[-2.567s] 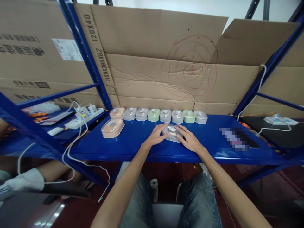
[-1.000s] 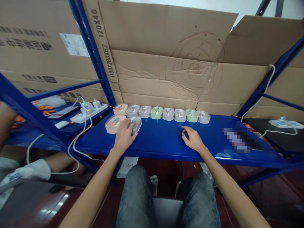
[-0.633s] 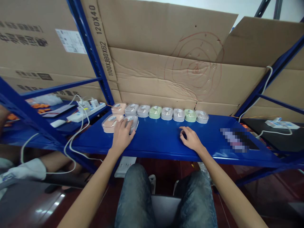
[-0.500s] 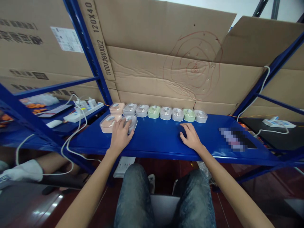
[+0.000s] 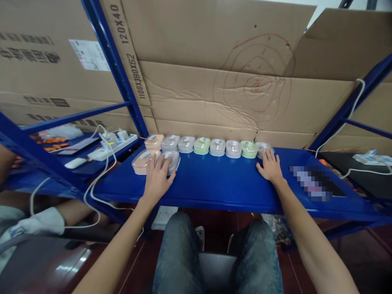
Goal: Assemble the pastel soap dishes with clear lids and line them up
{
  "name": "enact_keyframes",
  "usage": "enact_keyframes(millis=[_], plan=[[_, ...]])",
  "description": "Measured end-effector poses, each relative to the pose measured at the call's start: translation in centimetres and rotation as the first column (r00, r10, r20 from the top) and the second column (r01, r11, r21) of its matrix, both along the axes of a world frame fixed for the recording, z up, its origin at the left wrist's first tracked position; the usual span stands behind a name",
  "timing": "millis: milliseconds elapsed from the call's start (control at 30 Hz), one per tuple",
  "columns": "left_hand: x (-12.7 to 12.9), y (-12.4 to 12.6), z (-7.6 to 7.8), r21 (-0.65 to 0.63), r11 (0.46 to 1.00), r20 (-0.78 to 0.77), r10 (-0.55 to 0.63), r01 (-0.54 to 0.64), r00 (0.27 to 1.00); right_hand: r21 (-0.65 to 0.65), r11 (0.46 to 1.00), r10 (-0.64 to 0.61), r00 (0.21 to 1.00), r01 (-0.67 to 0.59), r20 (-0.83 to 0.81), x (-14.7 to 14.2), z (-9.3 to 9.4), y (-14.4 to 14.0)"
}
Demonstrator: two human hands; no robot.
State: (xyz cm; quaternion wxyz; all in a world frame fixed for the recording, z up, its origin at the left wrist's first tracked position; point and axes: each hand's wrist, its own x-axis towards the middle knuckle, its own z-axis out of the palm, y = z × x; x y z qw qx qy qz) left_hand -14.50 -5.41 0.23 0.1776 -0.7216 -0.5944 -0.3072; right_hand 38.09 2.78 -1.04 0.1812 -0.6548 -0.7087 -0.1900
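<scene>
Small rounded boxes with clear lids stand in a row along the back of the blue shelf (image 5: 214, 179), in peach, grey and green. In front of the row's left end sit a larger-looking peach box (image 5: 139, 164) and a grey box (image 5: 175, 160). My left hand (image 5: 158, 177) lies over these two with its fingers spread, mostly across the grey one. At the other end, my right hand (image 5: 271, 168) reaches to the last grey box (image 5: 260, 148), fingertips over its lid and thumb apart. Whether they press on it I cannot tell.
A phone-like flat object (image 5: 318, 183), partly pixelated, lies on the shelf's right side. White cables and a power strip (image 5: 113, 147) are at the left. Cardboard (image 5: 196, 94) with red drawn rings backs the shelf. Another person's leg (image 5: 79, 212) shows at lower left.
My right hand has moved right and forward, from over the bare shelf to the row's rightmost grey box. My left hand stays over the front peach and grey boxes.
</scene>
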Motion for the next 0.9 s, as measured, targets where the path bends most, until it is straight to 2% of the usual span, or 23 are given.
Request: enact_keyframes(millis=[167,333,600,900], plan=[[0.1,0.3,-0.1,0.041,0.999,-0.001,-0.025,0.025,1.000,0.097,0.991,-0.095,0.995,0.096,-0.012,-0.6,0.7,-0.6],[0.1,0.4,0.0,0.075,0.996,0.019,-0.040,0.039,0.999,0.183,0.953,-0.234,0.970,0.241,-0.061,-0.5,1.0,-0.8],[-0.2,0.6,-0.2,0.106,0.994,-0.016,-0.038,0.039,0.999,0.032,0.945,-0.322,0.942,0.326,-0.094,-0.7,1.2,-0.7],[-0.2,0.9,0.1,0.151,0.985,-0.013,-0.085,0.086,0.996,-0.008,0.927,-0.372,0.920,0.374,-0.123,-1.0,1.4,-0.6]])
